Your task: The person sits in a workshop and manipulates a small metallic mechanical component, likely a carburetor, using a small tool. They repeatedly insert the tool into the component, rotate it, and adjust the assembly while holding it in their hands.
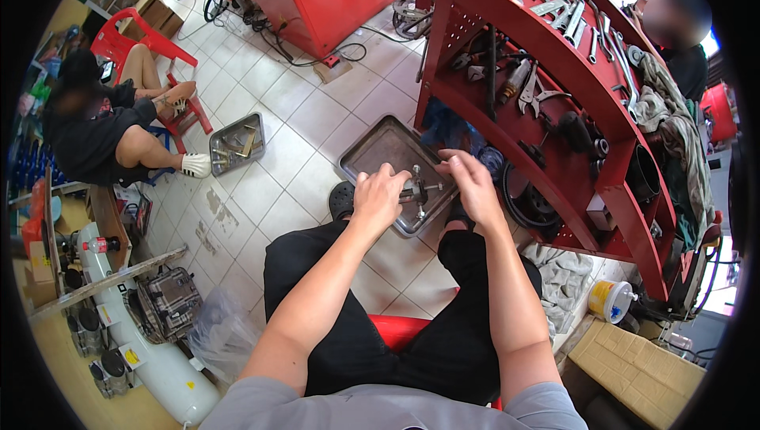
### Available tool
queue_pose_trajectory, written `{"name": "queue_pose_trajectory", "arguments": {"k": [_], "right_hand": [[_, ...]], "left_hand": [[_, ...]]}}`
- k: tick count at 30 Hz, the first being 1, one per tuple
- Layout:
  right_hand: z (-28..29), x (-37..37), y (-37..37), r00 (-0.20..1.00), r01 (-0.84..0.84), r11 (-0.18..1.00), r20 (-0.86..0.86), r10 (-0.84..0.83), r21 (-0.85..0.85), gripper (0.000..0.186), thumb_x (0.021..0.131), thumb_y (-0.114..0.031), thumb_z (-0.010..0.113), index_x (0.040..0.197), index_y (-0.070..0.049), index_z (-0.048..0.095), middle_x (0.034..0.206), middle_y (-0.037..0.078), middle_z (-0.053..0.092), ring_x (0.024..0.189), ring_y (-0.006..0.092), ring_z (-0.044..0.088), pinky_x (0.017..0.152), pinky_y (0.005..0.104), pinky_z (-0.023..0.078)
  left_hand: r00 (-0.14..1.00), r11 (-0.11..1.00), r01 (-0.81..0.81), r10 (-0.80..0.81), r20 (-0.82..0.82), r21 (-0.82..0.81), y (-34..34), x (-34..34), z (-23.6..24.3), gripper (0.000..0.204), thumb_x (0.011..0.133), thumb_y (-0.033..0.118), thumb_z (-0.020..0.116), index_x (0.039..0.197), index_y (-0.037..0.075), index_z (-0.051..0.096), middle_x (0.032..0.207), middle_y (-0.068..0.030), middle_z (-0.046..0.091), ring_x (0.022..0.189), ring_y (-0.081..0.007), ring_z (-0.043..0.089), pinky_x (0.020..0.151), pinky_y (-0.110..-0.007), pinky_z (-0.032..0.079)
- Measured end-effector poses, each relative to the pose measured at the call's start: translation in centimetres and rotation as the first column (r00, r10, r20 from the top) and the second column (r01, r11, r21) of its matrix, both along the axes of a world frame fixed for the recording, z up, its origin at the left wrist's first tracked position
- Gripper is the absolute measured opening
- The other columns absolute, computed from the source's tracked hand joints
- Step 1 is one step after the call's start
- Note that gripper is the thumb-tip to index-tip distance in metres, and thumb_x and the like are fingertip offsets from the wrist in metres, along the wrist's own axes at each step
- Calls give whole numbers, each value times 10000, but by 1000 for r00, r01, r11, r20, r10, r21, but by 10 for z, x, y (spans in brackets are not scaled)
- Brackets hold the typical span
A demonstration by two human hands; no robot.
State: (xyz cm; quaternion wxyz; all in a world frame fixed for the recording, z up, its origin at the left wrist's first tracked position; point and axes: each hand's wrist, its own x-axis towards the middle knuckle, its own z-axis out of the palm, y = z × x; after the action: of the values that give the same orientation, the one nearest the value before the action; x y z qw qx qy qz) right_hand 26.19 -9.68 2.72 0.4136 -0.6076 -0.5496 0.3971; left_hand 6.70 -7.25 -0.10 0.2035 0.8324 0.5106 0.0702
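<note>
My left hand [378,195] is closed around one end of a dark metal part with a shiny crosspiece [418,192]. The part sticks out to the right of my fingers, and its exact kind is unclear. To the right of it is my right hand [473,186], fingers stretched out and apart, holding nothing that I can see. Below both hands a shallow grey metal tray [388,149] lies on the tiled floor between my feet. My left hand hides part of the metal piece.
At right stands a red tool rack [507,58] with wrenches [566,14] on top and pliers [529,89] below. A second tray [237,145] with metal parts lies at left, near a seated person [103,117]. Another person [681,34] is behind the rack. A red cabinet [324,2] stands ahead.
</note>
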Motion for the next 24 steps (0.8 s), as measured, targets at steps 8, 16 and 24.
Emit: {"name": "queue_pose_trajectory", "arguments": {"k": [8,16,24], "right_hand": [[0,4,1,968,1,998,-252,-16,-59,416,992,-352,472,1121,4,645,771,90,675,828,187,657,852,335,481],[-3,5,2,969,53,998,-240,-57,-24,413,977,-365,512,1053,9,667,679,84,628,780,141,630,725,305,486],[-3,6,3,980,75,997,-184,-74,0,446,976,-408,496,1034,0,666,725,36,632,587,119,534,621,272,443]], "left_hand": [[1000,1000,2,-2,-7,-3,0,0,4,507,645,57,739,1131,160,643,983,-73,575,926,-257,601,787,-405,401],[1000,1000,17,-17,-18,5,1,2,4,511,642,52,738,1133,163,648,983,-76,577,925,-263,603,778,-409,411],[1000,1000,-2,2,-15,-17,0,1,4,504,640,52,739,1123,163,653,982,-73,574,939,-252,596,800,-403,401]]}}
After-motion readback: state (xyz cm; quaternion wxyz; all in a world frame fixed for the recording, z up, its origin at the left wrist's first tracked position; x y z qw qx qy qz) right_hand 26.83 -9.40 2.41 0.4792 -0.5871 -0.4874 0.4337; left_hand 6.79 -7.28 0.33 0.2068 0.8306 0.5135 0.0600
